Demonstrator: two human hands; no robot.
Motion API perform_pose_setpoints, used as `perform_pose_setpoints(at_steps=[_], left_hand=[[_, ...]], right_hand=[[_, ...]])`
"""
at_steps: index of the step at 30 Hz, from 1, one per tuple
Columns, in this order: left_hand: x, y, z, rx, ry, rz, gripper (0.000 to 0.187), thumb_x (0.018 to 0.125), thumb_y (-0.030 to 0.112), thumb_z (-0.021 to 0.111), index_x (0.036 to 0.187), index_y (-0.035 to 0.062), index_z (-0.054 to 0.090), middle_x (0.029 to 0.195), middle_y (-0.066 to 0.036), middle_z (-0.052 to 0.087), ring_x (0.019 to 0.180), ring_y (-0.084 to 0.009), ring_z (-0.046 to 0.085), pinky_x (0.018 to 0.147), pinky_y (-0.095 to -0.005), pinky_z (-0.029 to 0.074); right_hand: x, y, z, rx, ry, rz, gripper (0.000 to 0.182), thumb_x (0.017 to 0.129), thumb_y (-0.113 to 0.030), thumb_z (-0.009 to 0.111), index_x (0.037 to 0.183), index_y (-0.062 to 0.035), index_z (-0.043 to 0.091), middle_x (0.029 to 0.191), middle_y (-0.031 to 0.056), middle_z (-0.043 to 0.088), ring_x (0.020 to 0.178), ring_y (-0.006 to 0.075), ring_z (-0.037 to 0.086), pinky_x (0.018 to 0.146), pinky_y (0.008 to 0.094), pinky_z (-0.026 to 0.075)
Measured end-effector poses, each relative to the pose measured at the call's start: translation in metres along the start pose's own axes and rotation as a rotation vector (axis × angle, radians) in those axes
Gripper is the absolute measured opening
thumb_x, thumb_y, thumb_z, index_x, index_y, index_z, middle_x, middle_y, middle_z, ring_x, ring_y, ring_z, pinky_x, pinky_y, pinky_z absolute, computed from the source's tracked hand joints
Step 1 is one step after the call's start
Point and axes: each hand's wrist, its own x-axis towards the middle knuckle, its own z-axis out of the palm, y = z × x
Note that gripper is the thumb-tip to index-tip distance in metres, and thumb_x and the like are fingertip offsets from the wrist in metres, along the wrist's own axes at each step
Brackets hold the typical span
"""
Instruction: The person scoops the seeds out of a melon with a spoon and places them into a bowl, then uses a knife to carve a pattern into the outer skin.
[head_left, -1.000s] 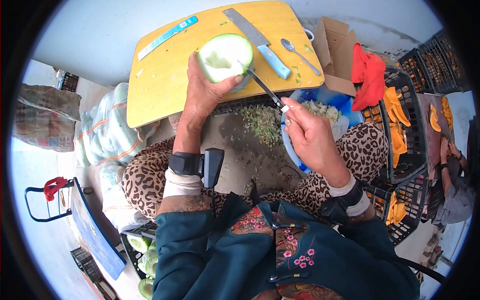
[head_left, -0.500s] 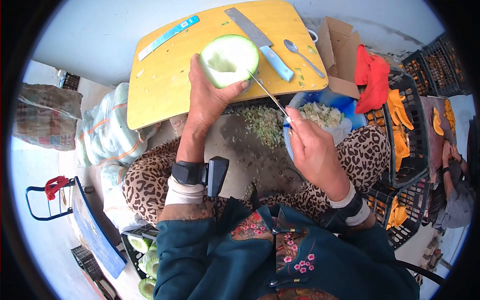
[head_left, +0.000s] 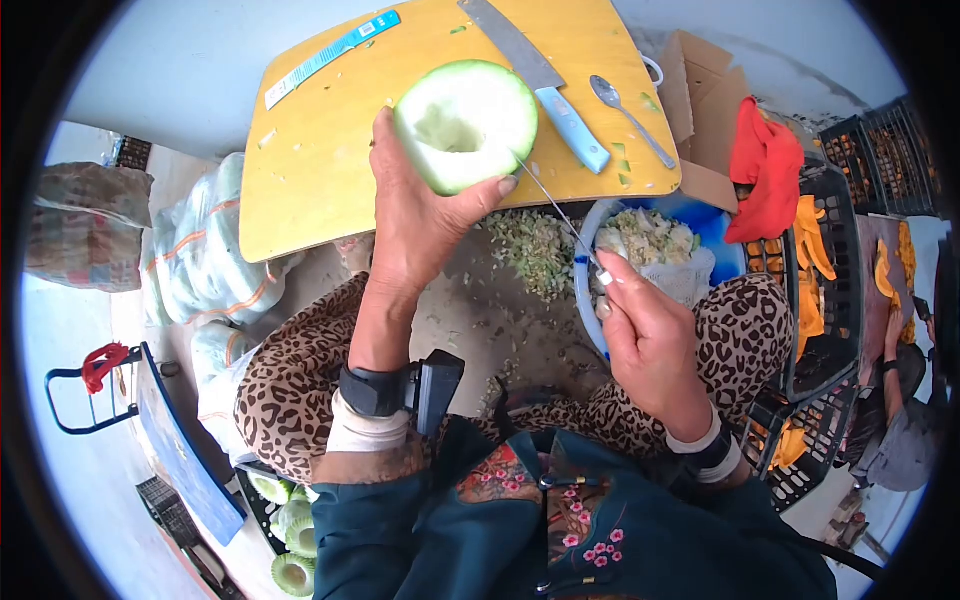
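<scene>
A green-rimmed, pale-fleshed winter melon piece [head_left: 505,115] with a hollow in its middle rests at the near edge of the yellow table [head_left: 310,180]. My left hand [head_left: 425,205] grips its near left side, thumb along the bottom edge. My right hand [head_left: 650,335] is closed on the handle of a thin knife [head_left: 550,196], whose narrow blade reaches to the melon's right rim; the handle is mostly hidden in my fist. Beyond the melon lie a blue-handled cleaver [head_left: 573,130], a spoon [head_left: 632,120] and a blue-and-white strip-shaped packet [head_left: 333,60].
Below the table, scraps [head_left: 535,250] cover the floor beside a blue tub [head_left: 590,320] of pulp. Crates [head_left: 850,300] with orange pieces, a cardboard box [head_left: 695,90] and a red cloth [head_left: 765,160] stand right. Wrapped melons [head_left: 205,245] lie left. Another person [head_left: 905,430] sits far right.
My right hand has drawn slightly down and right with the knife. The melon appears closer and tilted a little more, still in my left hand. The whole view has shifted slightly.
</scene>
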Motion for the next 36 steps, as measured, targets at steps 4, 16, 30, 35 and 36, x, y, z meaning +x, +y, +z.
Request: perform_pose_setpoints(at_steps=[4, 16, 30, 35, 36], left_hand=[[0.000, 0.007, 0.004, 0.004, 0.015, 0.002, 0.090, 0.061, 0.039, 0.087, 0.125, -0.0007, 0.037, 0.118, -0.020, 0.048, 0.113, -0.0335, 0.043, 0.100, -0.0461, 0.037], [0.001, 0.011, 0.004, 0.111, -0.041, -0.009, 0.101, 0.065, 0.033, 0.089, 0.136, -0.0026, 0.026, 0.124, -0.017, 0.051, 0.114, -0.0238, 0.053, 0.097, -0.0355, 0.046], [0.004, 0.017, 0.010, 0.033, 0.048, 0.012, 0.087, 0.060, 0.039, 0.089, 0.120, -0.0011, 0.040, 0.113, -0.017, 0.053, 0.106, -0.0286, 0.052, 0.093, -0.0421, 0.044], [0.007, 0.021, 0.010, -0.197, -0.004, -0.077, 0.088, 0.060, 0.038, 0.089, 0.121, -0.0008, 0.039, 0.112, -0.019, 0.055, 0.107, -0.0311, 0.053, 0.093, -0.0430, 0.045], [0.006, 0.020, 0.011, -0.200, -0.006, -0.070, 0.088, 0.060, 0.037, 0.089, 0.121, -0.0009, 0.039, 0.111, -0.019, 0.056, 0.106, -0.0312, 0.054, 0.093, -0.0426, 0.046]], right_hand=[[0.002, -0.007, -0.010, -0.079, -0.095, 0.036, 0.046, 0.085, 0.007, 0.057, 0.130, 0.0038, 0.050, 0.094, 0.0222, 0.063, 0.084, 0.0357, 0.065, 0.073, 0.0378, 0.052], [0.015, -0.016, -0.018, 0.012, -0.226, 0.035, 0.057, 0.082, 0.011, 0.054, 0.137, 0.0019, 0.045, 0.084, 0.0176, 0.055, 0.072, 0.0317, 0.059, 0.066, 0.0385, 0.049], [0.031, -0.015, -0.027, 0.034, -0.261, 0.055, 0.054, 0.080, 0.011, 0.053, 0.133, 0.0020, 0.049, 0.086, 0.0187, 0.059, 0.074, 0.0334, 0.061, 0.068, 0.0387, 0.050], [0.027, -0.017, -0.034, 0.002, -0.296, 0.049, 0.054, 0.080, 0.011, 0.054, 0.133, 0.0027, 0.048, 0.085, 0.0191, 0.059, 0.072, 0.0340, 0.059, 0.066, 0.0399, 0.049], [0.026, -0.017, -0.034, -0.002, -0.300, 0.056, 0.055, 0.080, 0.011, 0.054, 0.134, 0.0028, 0.048, 0.085, 0.0192, 0.059, 0.072, 0.0342, 0.059, 0.066, 0.0401, 0.049]])
